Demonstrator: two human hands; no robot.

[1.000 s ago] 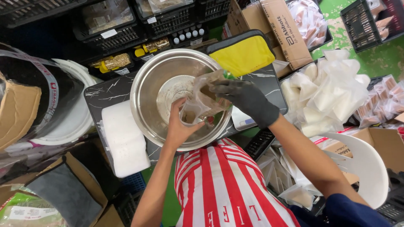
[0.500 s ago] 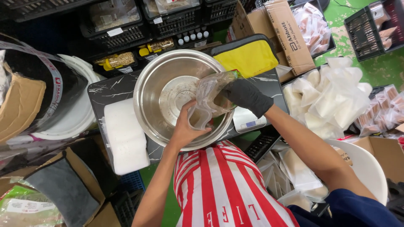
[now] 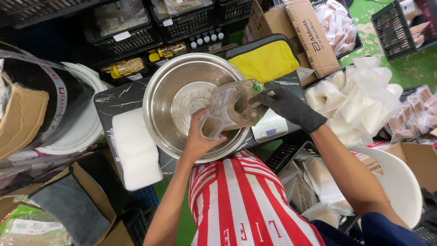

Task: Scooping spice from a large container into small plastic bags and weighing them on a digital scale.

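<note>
A clear plastic bag (image 3: 232, 109) with brownish contents lies tilted over a large steel bowl (image 3: 180, 91). My bare left hand (image 3: 198, 139) grips its lower left end at the bowl's near rim. My right hand (image 3: 287, 107), in a black glove, holds the bag's right end, where a small green bit shows. The bowl stands on a dark marble-patterned table (image 3: 116, 100). A small white digital scale (image 3: 271, 127) sits just under the gloved hand.
A white foam block (image 3: 134, 150) lies left of the bowl and a yellow-and-grey pouch (image 3: 266, 61) behind it. Filled clear bags (image 3: 359, 98) are piled at the right, with a white chair (image 3: 398, 182), cardboard boxes (image 3: 309, 34), black crates (image 3: 123, 20) and a white bucket (image 3: 86, 123) around.
The view has shifted slightly. Both hands still hold the bag over the bowl; the bag has tipped a little lower toward my left hand.
</note>
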